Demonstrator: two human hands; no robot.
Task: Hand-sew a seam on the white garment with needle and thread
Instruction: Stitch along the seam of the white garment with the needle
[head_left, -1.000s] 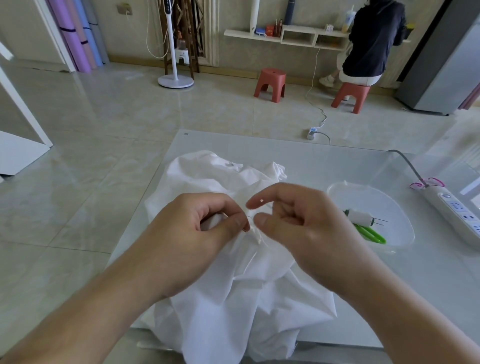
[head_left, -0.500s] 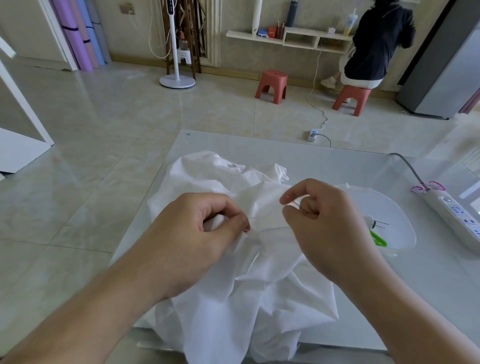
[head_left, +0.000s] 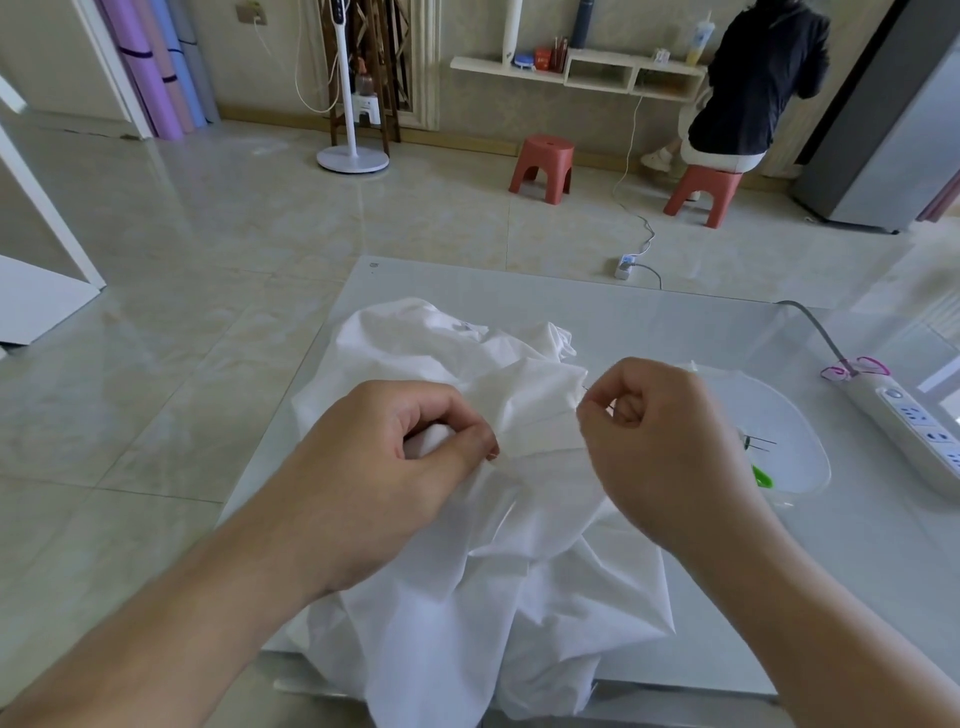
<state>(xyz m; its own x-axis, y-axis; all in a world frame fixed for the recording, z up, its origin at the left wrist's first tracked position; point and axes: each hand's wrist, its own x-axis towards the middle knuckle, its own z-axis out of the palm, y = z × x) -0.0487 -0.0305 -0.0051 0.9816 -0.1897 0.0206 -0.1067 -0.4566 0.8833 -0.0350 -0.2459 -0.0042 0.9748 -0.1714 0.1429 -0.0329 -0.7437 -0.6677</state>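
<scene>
Pale table (head_left: 597, 322) under garment (head_left: 467, 597), tray (head_left: 800, 441), power strip (head_left: 919, 431).

The white garment (head_left: 467, 571) is thin, matt, creased cloth on a smooth, glossy surface (head_left: 831, 597), beside a translucent plastic tray (head_left: 800, 441) and a glossy tiled floor (head_left: 208, 234).

My right hand (head_left: 660, 441) covers most of the green tool (head_left: 762, 477) in the clear tray (head_left: 810, 457); my needle (head_left: 597, 399) is barely visible, its thread too fine to see.
</scene>
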